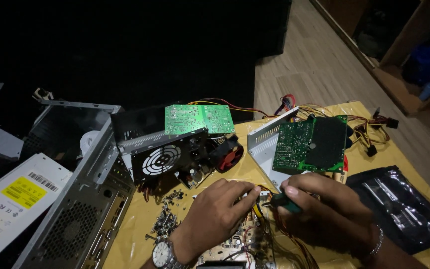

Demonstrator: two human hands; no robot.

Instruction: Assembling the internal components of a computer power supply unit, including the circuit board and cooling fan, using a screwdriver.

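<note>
Two hands at work, left hand [215, 209] and right hand [319, 204]. Three circuit boards: two green ones, upper green board [199, 118] and right green board [304, 144], plus a tan board [240, 239] under the hands. Two fans (one black-grilled [161, 159], one red [231, 153]). One wristwatch [162, 254].

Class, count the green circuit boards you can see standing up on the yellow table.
2. One green circuit board stands atop the black fan housing at centre; the other leans in the metal casing on the right. More may be hidden.
</note>
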